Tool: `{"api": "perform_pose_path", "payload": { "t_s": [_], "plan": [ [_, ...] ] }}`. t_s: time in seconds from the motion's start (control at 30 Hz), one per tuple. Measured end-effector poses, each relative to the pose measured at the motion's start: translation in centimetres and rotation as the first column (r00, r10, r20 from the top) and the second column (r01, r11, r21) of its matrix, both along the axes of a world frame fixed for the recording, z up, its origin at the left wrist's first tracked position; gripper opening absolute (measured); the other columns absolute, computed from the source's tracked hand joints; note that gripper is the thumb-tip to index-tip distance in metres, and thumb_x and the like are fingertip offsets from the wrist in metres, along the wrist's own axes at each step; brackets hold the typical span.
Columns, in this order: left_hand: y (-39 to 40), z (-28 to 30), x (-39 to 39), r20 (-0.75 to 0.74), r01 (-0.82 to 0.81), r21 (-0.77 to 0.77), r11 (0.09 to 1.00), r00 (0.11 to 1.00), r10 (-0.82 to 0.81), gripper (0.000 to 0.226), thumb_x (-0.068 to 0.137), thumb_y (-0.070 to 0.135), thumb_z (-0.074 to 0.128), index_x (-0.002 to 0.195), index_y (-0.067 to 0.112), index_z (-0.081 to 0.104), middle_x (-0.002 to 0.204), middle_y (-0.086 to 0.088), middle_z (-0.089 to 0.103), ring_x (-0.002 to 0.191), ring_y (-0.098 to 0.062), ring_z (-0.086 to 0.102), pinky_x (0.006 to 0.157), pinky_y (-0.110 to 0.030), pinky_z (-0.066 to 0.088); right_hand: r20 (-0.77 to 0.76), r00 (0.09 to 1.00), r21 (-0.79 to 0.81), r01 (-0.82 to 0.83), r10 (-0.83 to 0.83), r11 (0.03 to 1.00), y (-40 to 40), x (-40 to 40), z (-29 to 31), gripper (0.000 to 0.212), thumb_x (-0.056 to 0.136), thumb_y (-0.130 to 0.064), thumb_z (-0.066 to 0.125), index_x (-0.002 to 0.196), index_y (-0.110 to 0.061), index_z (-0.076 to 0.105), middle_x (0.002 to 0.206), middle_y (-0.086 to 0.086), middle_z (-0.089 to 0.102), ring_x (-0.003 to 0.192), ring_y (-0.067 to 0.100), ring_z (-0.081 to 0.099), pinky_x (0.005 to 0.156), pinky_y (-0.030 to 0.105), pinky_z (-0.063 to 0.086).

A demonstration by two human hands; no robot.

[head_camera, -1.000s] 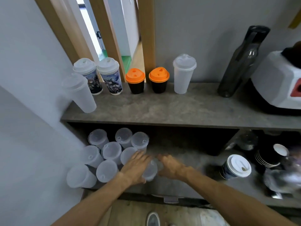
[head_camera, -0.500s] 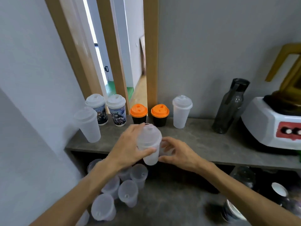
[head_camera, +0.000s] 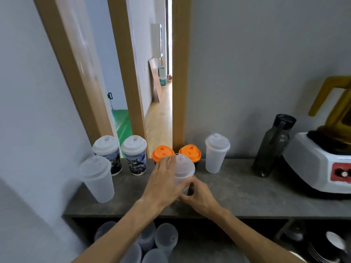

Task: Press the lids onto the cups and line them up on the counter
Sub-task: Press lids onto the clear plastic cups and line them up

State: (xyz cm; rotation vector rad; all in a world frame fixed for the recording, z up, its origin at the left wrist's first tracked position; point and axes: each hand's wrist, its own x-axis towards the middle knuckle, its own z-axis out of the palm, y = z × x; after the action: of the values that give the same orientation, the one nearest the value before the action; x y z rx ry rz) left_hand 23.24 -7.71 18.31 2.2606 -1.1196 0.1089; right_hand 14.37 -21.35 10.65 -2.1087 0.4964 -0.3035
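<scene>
Gripping one lidded clear cup [head_camera: 183, 170] above the counter [head_camera: 237, 188], both hands [head_camera: 165, 184] wrap it.

Single head-worn wide-angle view, looking forward and down from close above the counter [head_camera: 247, 188]. It faces the grey wall [head_camera: 266, 73] and a doorway [head_camera: 159, 103]; the lower shelf [head_camera: 199, 247] shows at the bottom edge. Straight lines bow toward the frame's margins.

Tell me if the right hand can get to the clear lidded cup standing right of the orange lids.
Probably yes, once freed. The right hand is busy at the base of the held cup, but the counter between it and the clear lidded cup looks bare.
</scene>
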Motion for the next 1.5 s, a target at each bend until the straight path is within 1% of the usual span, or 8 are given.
{"api": "perform_pose_path", "payload": {
  "t_s": [0.13, 0.43, 0.6, 0.73, 0.8, 0.87, 1.27, 1.5],
  "plan": [
    [0.3, 0.2, 1.6, 0.197, -0.019, 0.132, 0.991, 0.98, -0.008, 0.082, 0.085, 0.08, 0.027, 0.149, 0.029, 0.028, 0.151, 0.002, 0.035, 0.135, -0.019, 0.038, 0.111, -0.039, 0.033, -0.009, 1.0, 0.009, 0.001, -0.001, 1.0, -0.1, 0.5, -0.4, 0.073, 0.07, -0.059, 0.082, 0.133, -0.038, 0.052, 0.132, -0.019, 0.062, 0.12, -0.001, 0.059, 0.103, 0.032, 0.053],
    [0.5, -0.5, 1.3, 0.172, -0.035, 0.121, 0.992, 0.985, 0.014, 0.086, 0.084, 0.079, 0.009, 0.152, 0.028, 0.023, 0.158, 0.002, 0.029, 0.142, -0.017, 0.032, 0.116, -0.037, 0.025, -0.017, 1.0, 0.024, -0.006, 0.006, 1.0, 0.1, 0.5, -0.2, 0.072, 0.073, -0.056, 0.08, 0.135, -0.04, 0.047, 0.137, -0.016, 0.059, 0.122, 0.002, 0.056, 0.102, 0.021, 0.048],
    [2.0, -1.4, 0.2, 0.18, -0.007, -0.042, 0.999, 0.984, 0.014, 0.073, 0.092, 0.069, 0.032, 0.148, 0.021, 0.038, 0.152, 0.001, 0.042, 0.138, -0.017, 0.04, 0.112, -0.03, 0.023, -0.013, 1.0, 0.02, -0.016, 0.016, 1.0, 0.0, 0.6, -0.5, 0.075, 0.076, -0.053, 0.08, 0.14, -0.037, 0.047, 0.141, -0.016, 0.056, 0.128, 0.003, 0.054, 0.11, 0.032, 0.047],
    [2.2, -0.7, -0.1, -0.255, -0.047, -0.328, 0.943, 0.966, -0.04, 0.022, 0.102, 0.034, 0.049, 0.123, 0.036, 0.053, 0.13, 0.011, 0.056, 0.119, -0.004, 0.053, 0.096, -0.015, 0.043, -0.014, 1.0, 0.014, -0.013, 0.013, 1.0, -0.1, 0.6, -0.5, 0.07, 0.076, -0.046, 0.082, 0.137, -0.037, 0.049, 0.139, -0.015, 0.058, 0.127, 0.004, 0.055, 0.109, 0.034, 0.048],
    [1.4, 0.3, 0.4, -0.553, -0.196, -0.416, 0.888, 0.83, -0.076, 0.023, 0.103, 0.019, 0.046, 0.111, 0.037, 0.059, 0.12, 0.01, 0.061, 0.109, -0.002, 0.057, 0.084, -0.013, 0.045, -0.017, 1.0, -0.003, -0.019, 0.019, 1.0, -0.1, 0.6, -0.5, 0.069, 0.078, -0.044, 0.082, 0.137, -0.035, 0.049, 0.14, -0.014, 0.057, 0.126, 0.004, 0.055, 0.109, 0.032, 0.048],
    [0.5, 0.9, 1.3, -0.652, -0.286, -0.398, 0.872, 0.757, -0.049, 0.027, 0.104, 0.014, 0.044, 0.105, 0.029, 0.066, 0.114, 0.007, 0.064, 0.108, -0.008, 0.057, 0.088, -0.024, 0.048, -0.027, 1.0, -0.005, -0.017, 0.017, 1.0, -0.1, 0.7, -0.4, 0.07, 0.079, -0.043, 0.082, 0.138, -0.034, 0.047, 0.142, -0.012, 0.056, 0.128, 0.006, 0.054, 0.11, 0.032, 0.046],
    [-0.2, -0.9, 1.2, -0.642, -0.312, -0.498, 0.809, 0.76, -0.102, 0.024, 0.101, 0.016, 0.051, 0.11, 0.03, 0.068, 0.117, 0.011, 0.064, 0.109, -0.003, 0.059, 0.089, -0.023, 0.048, -0.027, 0.999, -0.007, -0.023, 0.022, 1.0, -0.2, 0.8, -0.2, 0.069, 0.079, -0.041, 0.082, 0.138, -0.035, 0.047, 0.142, -0.011, 0.056, 0.127, 0.005, 0.053, 0.109, 0.03, 0.045],
    [0.3, -2.7, -0.3, -0.528, -0.164, -0.511, 0.844, 0.835, -0.157, 0.039, 0.105, 0.012, 0.042, 0.134, 0.037, 0.047, 0.133, 0.021, 0.047, 0.118, 0.022, 0.041, 0.091, 0.001, 0.034, -0.012, 0.999, -0.001, -0.031, 0.031, 1.0, -0.1, 0.6, -0.3, 0.071, 0.078, -0.042, 0.082, 0.14, -0.033, 0.048, 0.141, -0.013, 0.057, 0.129, 0.006, 0.054, 0.11, 0.035, 0.046]
  ]
}}
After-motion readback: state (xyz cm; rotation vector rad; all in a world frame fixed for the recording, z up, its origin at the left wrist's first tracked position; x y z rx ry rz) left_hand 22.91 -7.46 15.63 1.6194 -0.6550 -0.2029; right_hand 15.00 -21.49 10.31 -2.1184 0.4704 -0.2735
